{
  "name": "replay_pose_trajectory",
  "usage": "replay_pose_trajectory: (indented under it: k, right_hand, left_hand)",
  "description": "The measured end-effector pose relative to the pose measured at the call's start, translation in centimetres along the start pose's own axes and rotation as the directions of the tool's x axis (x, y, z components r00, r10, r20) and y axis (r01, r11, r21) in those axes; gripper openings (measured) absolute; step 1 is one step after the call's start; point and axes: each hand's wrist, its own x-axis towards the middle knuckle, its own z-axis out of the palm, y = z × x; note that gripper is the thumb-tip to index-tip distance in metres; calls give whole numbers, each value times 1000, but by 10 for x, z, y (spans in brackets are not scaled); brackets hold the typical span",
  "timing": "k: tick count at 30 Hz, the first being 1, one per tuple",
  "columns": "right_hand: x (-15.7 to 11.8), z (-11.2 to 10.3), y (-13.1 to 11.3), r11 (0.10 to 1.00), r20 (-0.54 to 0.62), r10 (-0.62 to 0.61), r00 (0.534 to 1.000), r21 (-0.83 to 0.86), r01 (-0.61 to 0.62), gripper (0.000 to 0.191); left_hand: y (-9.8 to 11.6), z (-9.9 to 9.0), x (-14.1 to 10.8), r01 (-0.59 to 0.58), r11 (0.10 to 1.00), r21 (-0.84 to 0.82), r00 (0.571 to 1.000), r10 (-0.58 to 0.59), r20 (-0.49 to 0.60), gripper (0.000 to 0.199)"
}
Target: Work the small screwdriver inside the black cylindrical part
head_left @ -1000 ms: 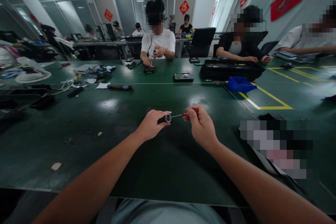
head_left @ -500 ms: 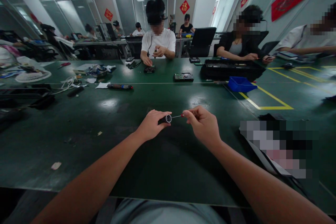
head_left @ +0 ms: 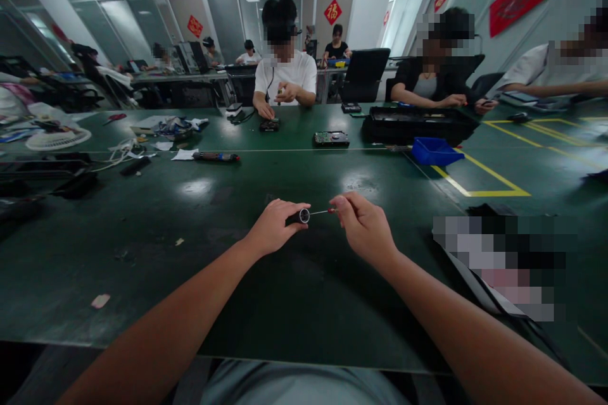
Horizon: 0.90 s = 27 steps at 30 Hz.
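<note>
Across the frame, green table (head_left: 294,304). At centre, left hand (head_left: 270,228) clamped round dark cylinder (head_left: 293,218), right hand (head_left: 369,228) pinched together on thin red-collared tool (head_left: 319,212). Probably light, stiff, smooth; best taken by barrel and handle. Mostly hidden behind fingers: cylinder's body, tool's handle. Too small to tell: tip contact.

One dark cylinder (head_left: 304,216), one thin tool (head_left: 320,212), one blue bin (head_left: 436,153), apparently three hard drives (head_left: 331,138)
</note>
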Motion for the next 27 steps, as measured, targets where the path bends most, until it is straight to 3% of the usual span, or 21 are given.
replay_pose_trajectory:
  k: [2,7,12,14,16,19,27]
  right_hand:
    - [0,1,0,1000,-29,4,1000,31,-4,21]
    - [3,8,7,946,-59,117,991,311,-93,20]
    - [13,13,25,765,-27,328,944,594,-249,29]
    - [16,14,32,693,75,380,922,637,-338,31]
    - [17,15,37,724,66,388,919,595,-349,33]
    - [16,15,37,812,-37,350,936,509,-284,33]
    - [6,9,17,959,-123,146,982,263,-109,25]
  left_hand:
    - [1,-1,0,4,1000,-3,1000,-4,-7,42]
    - [3,-2,1,17,1000,-8,999,-17,-37,42]
    - [4,-3,1,-32,999,-10,999,32,-30,39]
    - [2,-3,2,-36,999,12,999,36,-14,41]
    - [1,-2,3,-24,999,33,1000,24,5,42]
    - [-1,-1,4,-9,999,42,1000,9,13,42]
    - [3,-1,3,9,999,52,999,-11,34,44]
